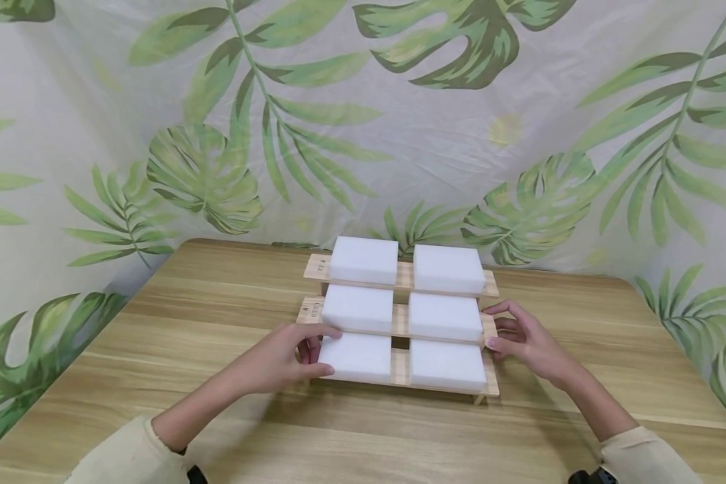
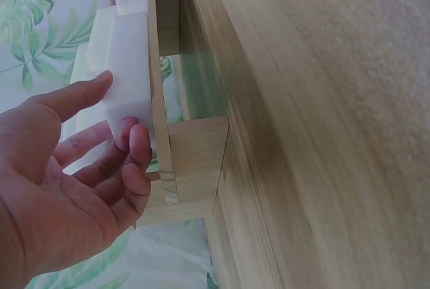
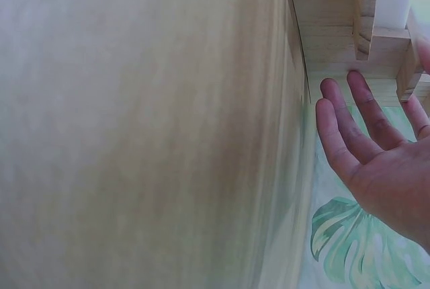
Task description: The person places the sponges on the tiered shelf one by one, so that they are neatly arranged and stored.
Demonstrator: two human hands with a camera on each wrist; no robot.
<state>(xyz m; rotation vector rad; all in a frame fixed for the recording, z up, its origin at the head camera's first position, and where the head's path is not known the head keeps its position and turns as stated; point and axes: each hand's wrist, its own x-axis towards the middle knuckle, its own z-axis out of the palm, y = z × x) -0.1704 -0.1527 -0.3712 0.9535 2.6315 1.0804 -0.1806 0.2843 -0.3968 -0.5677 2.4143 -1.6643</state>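
Observation:
A stepped wooden rack (image 1: 401,366) stands on the table, two white foam blocks on each of its three tiers. My left hand (image 1: 287,356) pinches the left end of the front-left foam block (image 1: 359,357), thumb at the front and index finger at the back. In the left wrist view the other fingers of the left hand (image 2: 87,175) curl by the block's end. My right hand (image 1: 529,343) holds the right end of the rack's middle board between thumb and index finger. The other fingers of the right hand (image 3: 376,148) extend beside the rack's side panel (image 3: 329,47).
The other foam blocks, such as the back-right block (image 1: 449,267), sit on their boards with a gap between left and right columns. Printed marks show on the boards' left ends. Behind the wood-grain table (image 1: 218,302) hangs a leaf-patterned cloth (image 1: 429,134).

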